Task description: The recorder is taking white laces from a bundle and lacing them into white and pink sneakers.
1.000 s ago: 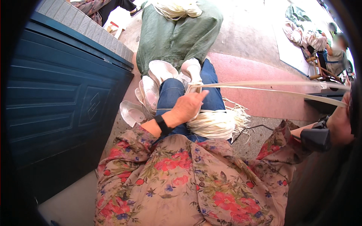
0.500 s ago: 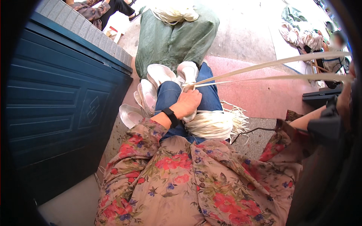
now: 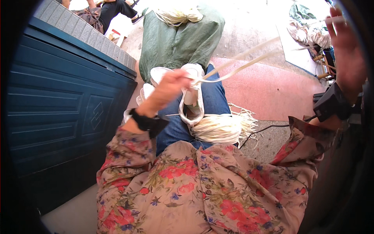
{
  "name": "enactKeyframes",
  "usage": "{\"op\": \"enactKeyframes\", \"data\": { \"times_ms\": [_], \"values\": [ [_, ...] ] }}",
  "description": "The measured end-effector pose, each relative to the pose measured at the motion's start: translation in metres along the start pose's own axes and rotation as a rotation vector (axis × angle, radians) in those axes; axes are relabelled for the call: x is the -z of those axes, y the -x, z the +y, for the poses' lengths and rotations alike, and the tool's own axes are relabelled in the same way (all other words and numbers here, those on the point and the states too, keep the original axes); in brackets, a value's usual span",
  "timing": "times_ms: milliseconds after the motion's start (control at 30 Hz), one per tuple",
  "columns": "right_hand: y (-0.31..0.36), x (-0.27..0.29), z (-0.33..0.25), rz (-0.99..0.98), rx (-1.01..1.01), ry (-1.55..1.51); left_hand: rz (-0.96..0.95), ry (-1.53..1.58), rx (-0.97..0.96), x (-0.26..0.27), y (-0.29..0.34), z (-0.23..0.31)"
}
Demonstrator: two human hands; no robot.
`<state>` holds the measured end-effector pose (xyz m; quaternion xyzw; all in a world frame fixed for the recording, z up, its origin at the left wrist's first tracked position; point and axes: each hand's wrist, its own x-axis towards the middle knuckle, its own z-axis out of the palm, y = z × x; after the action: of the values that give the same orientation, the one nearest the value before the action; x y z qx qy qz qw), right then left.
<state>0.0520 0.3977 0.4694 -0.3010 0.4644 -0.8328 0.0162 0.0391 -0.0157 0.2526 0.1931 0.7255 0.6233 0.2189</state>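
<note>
A white shoe (image 3: 199,102) rests on my jeans-clad lap, its opening toward me. Two long off-white laces (image 3: 249,60) rise from its front and stretch through the air to the right. My left hand (image 3: 169,89), smeared by motion, is over the shoe's left front edge beside the laces; its fingers are too blurred to read. Far out to the right, my right hand (image 3: 348,48) is raised with its fingers stretched upward, apart from the visible lace ends. A thick bundle of off-white laces (image 3: 218,129) lies across my right thigh.
Several more white shoes (image 3: 146,93) sit left of my knees. Beyond them is a green cloth-covered bulk (image 3: 181,43) with another lace bundle (image 3: 177,15) on top. A dark blue panelled door (image 3: 46,105) stands at left. A dark cord (image 3: 269,126) runs to my right sleeve.
My left hand has lifted off the shoe front toward the left, uncovering the shoe's opening. My right hand has moved up and its fingers have opened; the taut laces have slackened and pulled back leftward.
</note>
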Motion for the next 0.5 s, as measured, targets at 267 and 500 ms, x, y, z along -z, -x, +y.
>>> {"op": "enactKeyframes", "data": {
  "times_ms": [267, 500],
  "values": [
    [0.244, 0.257, 0.027, 1.443, 0.032, -0.232, 0.924, 0.977, 0.049, 0.208, 0.127, -0.028],
    [0.282, 0.259, 0.054, 1.31, -0.092, -0.13, 1.01, 0.732, 0.142, 0.246, 0.143, -0.058]
  ]
}}
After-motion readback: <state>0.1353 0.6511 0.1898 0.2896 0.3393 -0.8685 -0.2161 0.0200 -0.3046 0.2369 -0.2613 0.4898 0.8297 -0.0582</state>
